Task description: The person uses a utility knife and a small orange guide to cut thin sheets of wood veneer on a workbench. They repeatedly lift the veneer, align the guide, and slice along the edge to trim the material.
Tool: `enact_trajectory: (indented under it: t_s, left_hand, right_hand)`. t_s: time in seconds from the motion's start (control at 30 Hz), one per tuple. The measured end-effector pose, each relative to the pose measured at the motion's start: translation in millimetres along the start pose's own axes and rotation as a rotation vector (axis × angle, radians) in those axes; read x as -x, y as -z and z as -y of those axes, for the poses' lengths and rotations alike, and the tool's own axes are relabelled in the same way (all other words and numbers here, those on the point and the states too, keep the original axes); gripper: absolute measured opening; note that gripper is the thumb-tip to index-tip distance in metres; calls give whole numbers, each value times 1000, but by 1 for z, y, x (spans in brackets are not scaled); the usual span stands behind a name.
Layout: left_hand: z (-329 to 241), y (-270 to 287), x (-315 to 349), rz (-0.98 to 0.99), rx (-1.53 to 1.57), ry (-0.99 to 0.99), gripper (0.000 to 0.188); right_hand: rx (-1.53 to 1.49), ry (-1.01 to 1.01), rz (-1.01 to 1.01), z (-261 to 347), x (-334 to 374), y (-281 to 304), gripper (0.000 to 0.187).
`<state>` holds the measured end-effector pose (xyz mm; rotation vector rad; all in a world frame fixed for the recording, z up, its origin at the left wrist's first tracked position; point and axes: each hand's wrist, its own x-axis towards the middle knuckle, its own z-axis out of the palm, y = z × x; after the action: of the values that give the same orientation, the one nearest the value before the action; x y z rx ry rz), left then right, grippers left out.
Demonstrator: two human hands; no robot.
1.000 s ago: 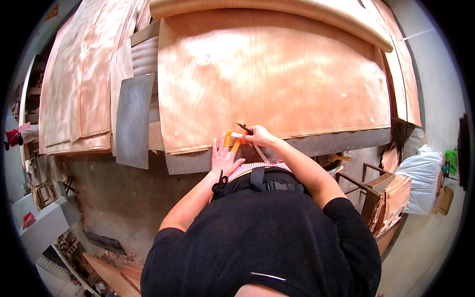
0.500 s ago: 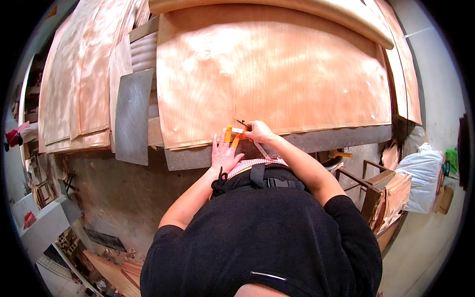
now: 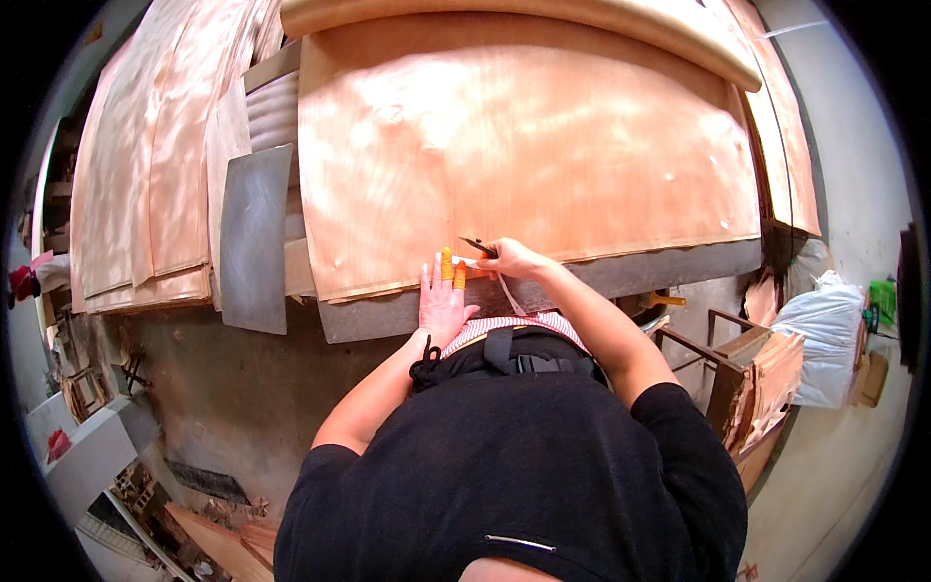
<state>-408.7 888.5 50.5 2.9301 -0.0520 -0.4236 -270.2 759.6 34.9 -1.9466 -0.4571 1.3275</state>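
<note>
Head view: we look straight down on a person in a black shirt (image 3: 514, 456), both hands meeting at the near edge of a broad wood sheet (image 3: 543, 145).
Left hand: here it is, the left hand (image 3: 442, 303) laid flat, palm down, thumb out to the side, fingers reaching onto the sheet's near edge; two of them wear orange wraps (image 3: 447, 263).
Right hand: just beside it, the right hand (image 3: 509, 258), fingers curled and pinching a dark pointed tool (image 3: 477, 246), its tip angled leftward over the sheet.
White strip: a short white strip (image 3: 464, 262) lies between the two hands, and a pale band (image 3: 508, 292) runs from below the right hand toward the waist; whether they are one piece, you cannot tell.
Wood sheet: spread across the middle, in front of the person, its near edge lying over a grey slab (image 3: 582, 281) that juts out toward the body.
Far side: a long tan roll (image 3: 543, 12) rests across the sheet's far end.
Left flank: a dull grey plate (image 3: 255, 242) sits beside the sheet, with a stack of pale sheets (image 3: 145, 184) beyond it.
Right flank: a white wrapped bundle (image 3: 822, 339) stands near a dark wooden frame (image 3: 729, 393).
</note>
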Motion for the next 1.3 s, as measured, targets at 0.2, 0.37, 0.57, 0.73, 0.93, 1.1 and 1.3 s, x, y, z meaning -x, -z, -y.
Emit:
enact_trajectory:
  t_s: [0.2, 0.37, 0.57, 0.73, 0.93, 1.1, 1.3]
  left_hand:
    - [-1, 8, 1, 38, -65, -17, 83]
    - [11, 3, 2, -96, 40, -77, 78]
    - [24, 12, -33, -255, 430, 54, 69]
    - [24, 2, -60, -299, 222, -27, 77]
    - [21, -1, -64, -249, 169, 13, 81]
    - [12, 18, -68, -65, -10, 70, 78]
    - [15, 20, -68, -43, -19, 70, 74]
  right_hand:
    - [390, 50, 117, 9, -20, 59, 18]
    - [-60, 93, 19, 27, -26, 66, 20]
    - [-268, 19, -176, 26, -51, 38, 18]
    - [-87, 15, -190, 26, -57, 36, 18]
    - [-48, 29, -209, 25, -57, 35, 19]
    - [-58, 13, -189, 20, -55, 36, 20]
    - [385, 63, -238, 28, -34, 42, 22]
